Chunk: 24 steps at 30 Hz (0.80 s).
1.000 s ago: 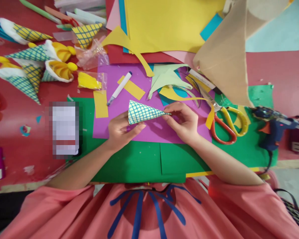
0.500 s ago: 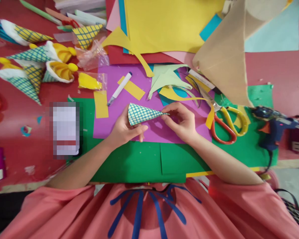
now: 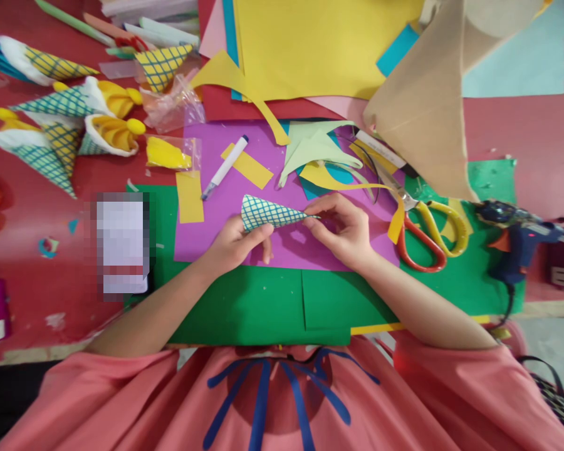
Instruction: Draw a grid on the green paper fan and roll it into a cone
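Note:
A small paper cone (image 3: 270, 213), pale green with a dark teal grid, lies on its side between my hands, wide end to the left. My left hand (image 3: 237, 247) is closed on its wide end, the thumb along the lower side. At the pointed end, my right hand (image 3: 341, 228) pinches the tip between thumb and fingers. Both hands are just above a purple sheet (image 3: 195, 241). Behind the cone are a white marker (image 3: 225, 168), yellow paper strips (image 3: 247, 166) and pale green scraps (image 3: 314, 153).
Scissors with red and yellow handles (image 3: 423, 241) lie right of my right hand, and a blue glue gun (image 3: 517, 244) is farther right. Several finished cones (image 3: 51, 160) are at the left. A large tan cone (image 3: 423, 94) stands at back right. A phone-like blurred object (image 3: 123, 244) lies at left.
My left thumb has moved up onto the cone's lower side, and the left fingers have shifted slightly. The right hand still pinches the tip, almost unmoved.

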Tool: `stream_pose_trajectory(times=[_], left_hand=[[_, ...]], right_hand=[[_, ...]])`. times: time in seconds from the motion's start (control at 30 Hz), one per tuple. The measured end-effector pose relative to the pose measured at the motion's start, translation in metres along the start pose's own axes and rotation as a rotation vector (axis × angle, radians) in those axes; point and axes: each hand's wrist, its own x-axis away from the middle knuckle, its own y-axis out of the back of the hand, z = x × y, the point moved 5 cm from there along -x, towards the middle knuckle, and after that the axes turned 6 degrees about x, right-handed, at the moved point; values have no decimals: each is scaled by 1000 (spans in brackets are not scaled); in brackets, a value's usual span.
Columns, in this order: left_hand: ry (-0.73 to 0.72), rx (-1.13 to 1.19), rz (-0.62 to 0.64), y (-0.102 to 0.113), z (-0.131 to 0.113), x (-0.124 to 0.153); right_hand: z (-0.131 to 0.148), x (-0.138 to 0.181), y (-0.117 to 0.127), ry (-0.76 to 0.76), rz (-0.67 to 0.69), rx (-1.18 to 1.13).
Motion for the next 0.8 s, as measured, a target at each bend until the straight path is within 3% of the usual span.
stream_pose_trajectory(times=[0.27, 0.5, 0.63, 0.8], left_hand=[[11, 106, -57, 2, 3, -2], [28, 194, -115, 5, 3, -3], [45, 198, -114, 5, 5, -3], [6, 70, -154, 5, 5, 0]], right_hand=[[-7, -1, 0, -115, 6, -143], [-12, -9, 12, -184, -177, -232], [-10, -9, 14, -196, -162, -179], [-3, -4, 8, -107, -72, 4]])
